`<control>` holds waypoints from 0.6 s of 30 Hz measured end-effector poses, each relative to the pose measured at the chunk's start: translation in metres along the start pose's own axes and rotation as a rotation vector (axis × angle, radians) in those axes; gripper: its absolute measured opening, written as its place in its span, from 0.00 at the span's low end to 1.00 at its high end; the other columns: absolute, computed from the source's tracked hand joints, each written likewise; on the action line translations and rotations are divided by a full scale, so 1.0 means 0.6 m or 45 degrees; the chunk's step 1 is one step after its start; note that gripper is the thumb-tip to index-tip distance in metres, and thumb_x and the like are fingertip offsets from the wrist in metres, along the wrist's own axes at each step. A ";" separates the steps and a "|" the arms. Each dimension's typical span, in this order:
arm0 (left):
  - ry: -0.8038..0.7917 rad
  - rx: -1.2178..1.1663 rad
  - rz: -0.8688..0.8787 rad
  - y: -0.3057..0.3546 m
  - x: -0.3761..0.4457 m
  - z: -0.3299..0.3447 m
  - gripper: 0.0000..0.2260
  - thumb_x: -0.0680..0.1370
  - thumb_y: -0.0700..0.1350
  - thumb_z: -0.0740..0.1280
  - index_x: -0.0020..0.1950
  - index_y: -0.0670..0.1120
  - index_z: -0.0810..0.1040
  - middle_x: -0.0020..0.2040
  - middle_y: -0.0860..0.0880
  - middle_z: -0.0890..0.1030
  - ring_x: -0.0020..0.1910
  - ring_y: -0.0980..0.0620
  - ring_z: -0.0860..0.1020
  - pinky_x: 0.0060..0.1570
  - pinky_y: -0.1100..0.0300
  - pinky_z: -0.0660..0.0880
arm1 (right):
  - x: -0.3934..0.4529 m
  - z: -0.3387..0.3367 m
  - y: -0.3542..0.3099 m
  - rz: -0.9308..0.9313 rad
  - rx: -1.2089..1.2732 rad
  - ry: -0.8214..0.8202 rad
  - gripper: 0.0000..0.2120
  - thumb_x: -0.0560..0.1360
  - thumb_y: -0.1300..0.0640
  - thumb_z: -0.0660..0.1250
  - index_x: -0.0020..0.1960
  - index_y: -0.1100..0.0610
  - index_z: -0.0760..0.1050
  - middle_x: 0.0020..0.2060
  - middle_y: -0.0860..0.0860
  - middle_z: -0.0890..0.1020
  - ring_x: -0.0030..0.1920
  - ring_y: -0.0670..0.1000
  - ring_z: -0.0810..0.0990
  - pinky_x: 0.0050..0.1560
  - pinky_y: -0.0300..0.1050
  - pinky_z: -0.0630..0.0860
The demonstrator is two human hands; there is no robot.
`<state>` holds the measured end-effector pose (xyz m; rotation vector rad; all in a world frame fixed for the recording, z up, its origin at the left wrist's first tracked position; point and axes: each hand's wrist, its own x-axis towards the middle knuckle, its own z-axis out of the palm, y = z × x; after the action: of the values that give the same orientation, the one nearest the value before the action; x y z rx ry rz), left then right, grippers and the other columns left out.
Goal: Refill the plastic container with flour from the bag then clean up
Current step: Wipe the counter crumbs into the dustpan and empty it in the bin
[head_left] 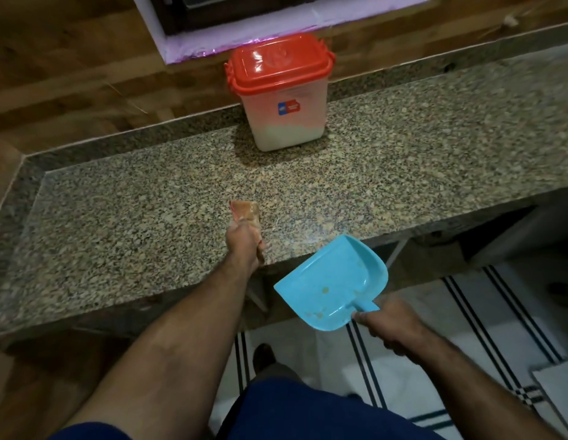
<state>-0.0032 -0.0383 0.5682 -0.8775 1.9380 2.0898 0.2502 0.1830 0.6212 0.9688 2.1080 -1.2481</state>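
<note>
A clear plastic container (pixel 286 122) with a shut red lid stands at the back of the granite counter (pixel 117 217), white flour filling its bottom part. My left hand (pixel 244 244) grips a small brush (pixel 246 212) whose pale bristles rest on the counter near the front edge. My right hand (pixel 392 328) holds the handle of a blue dustpan (pixel 332 284), which hangs tilted just below and in front of the counter edge, with a few crumbs in it. No flour bag is in view.
Behind the counter rises a wood-patterned wall (pixel 70 58) with a purple-framed opening (pixel 232 36). Below the counter is white tiled floor (pixel 467 344) with dark stripes. My foot (pixel 263 355) shows near the counter's base.
</note>
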 end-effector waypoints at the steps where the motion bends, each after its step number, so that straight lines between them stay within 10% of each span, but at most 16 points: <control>1: -0.010 0.018 0.018 0.004 -0.002 -0.004 0.15 0.87 0.44 0.58 0.72 0.47 0.76 0.47 0.44 0.83 0.33 0.50 0.77 0.31 0.57 0.74 | -0.009 0.011 0.007 -0.004 -0.021 0.001 0.10 0.77 0.49 0.74 0.50 0.56 0.82 0.34 0.50 0.80 0.26 0.46 0.72 0.26 0.39 0.68; 11: 0.011 0.194 0.110 0.025 0.000 -0.017 0.17 0.88 0.47 0.58 0.75 0.46 0.75 0.58 0.43 0.85 0.39 0.52 0.79 0.32 0.60 0.73 | -0.036 0.062 0.035 0.107 0.050 0.030 0.10 0.77 0.48 0.72 0.47 0.55 0.81 0.34 0.52 0.82 0.27 0.50 0.75 0.26 0.40 0.70; 15: 0.025 0.322 0.164 0.023 0.012 -0.015 0.18 0.88 0.47 0.60 0.78 0.47 0.75 0.64 0.42 0.85 0.61 0.39 0.85 0.61 0.42 0.84 | -0.015 0.057 0.016 0.118 0.132 0.089 0.11 0.78 0.47 0.72 0.48 0.55 0.81 0.32 0.51 0.79 0.24 0.48 0.72 0.23 0.38 0.67; 18: 0.114 0.305 0.321 0.047 0.027 -0.019 0.15 0.88 0.46 0.61 0.73 0.48 0.78 0.64 0.47 0.85 0.59 0.44 0.86 0.59 0.45 0.85 | -0.005 0.067 0.010 0.170 0.162 0.076 0.12 0.79 0.46 0.72 0.48 0.56 0.80 0.31 0.50 0.78 0.23 0.48 0.70 0.22 0.36 0.65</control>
<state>-0.0266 -0.0578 0.5840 -0.7211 2.3951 1.9106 0.2594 0.1484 0.6020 1.1955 1.9915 -1.3127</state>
